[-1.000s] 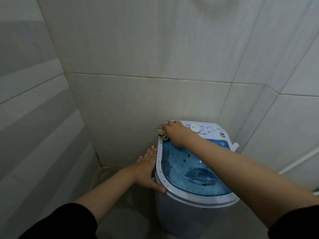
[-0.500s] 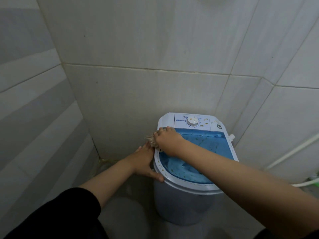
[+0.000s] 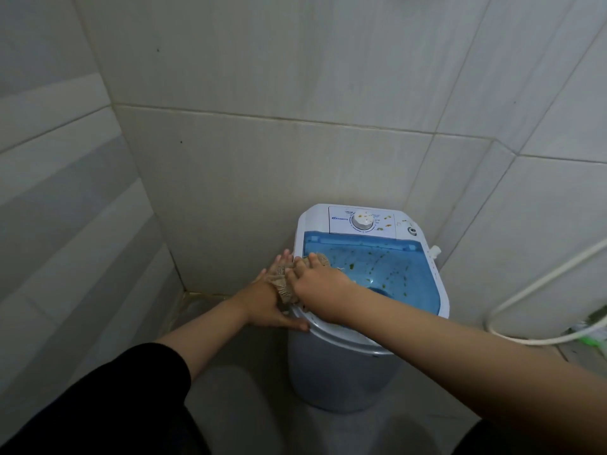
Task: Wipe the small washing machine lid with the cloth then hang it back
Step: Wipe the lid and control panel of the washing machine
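Your right hand (image 3: 317, 280) lies palm down at the left edge of the small washing machine lid (image 3: 387, 267), fingers curled over a crumpled tan cloth (image 3: 283, 284) and pressing it against the rim. The cloth bunches between both hands; part of it drapes over the back of your left hand (image 3: 266, 303). Your left hand is spread flat against the left side of the washing machine (image 3: 341, 372), thumb laid along the rim just below the lid. The blue translucent lid is closed and carries small greenish-yellow specks across its surface. The white control panel (image 3: 361, 221) with its dial (image 3: 362, 221) sits behind the lid, also specked. A white hose (image 3: 525, 290) hangs along the tiled wall (image 3: 262, 159) to the right.
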The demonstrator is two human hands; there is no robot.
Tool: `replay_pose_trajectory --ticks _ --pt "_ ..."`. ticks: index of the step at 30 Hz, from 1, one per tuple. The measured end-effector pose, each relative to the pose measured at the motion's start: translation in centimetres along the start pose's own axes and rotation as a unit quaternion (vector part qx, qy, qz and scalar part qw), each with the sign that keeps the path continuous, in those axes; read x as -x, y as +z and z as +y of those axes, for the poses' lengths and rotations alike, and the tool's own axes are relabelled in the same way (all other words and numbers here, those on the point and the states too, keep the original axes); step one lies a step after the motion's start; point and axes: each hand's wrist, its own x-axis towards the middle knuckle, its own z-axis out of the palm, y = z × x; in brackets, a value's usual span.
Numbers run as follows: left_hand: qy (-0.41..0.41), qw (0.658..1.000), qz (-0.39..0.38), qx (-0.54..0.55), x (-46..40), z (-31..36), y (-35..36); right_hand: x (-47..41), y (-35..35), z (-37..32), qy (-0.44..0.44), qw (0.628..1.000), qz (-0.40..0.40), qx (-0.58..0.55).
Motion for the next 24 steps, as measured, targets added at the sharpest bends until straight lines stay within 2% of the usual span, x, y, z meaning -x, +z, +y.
replay_pose_trajectory --ticks 12,24 --pt "-0.015 1.0 0.014 -0.01 -0.6 -0.6 0.2 3.5 2.2 -0.6 -0.039 0.999 -0.008 -0.035" --pt "-0.054 0.997 0.006 -0.053 0.2 1.4 -1.3 8.5 4.4 0.0 -0.063 0.998 0.003 -0.013"
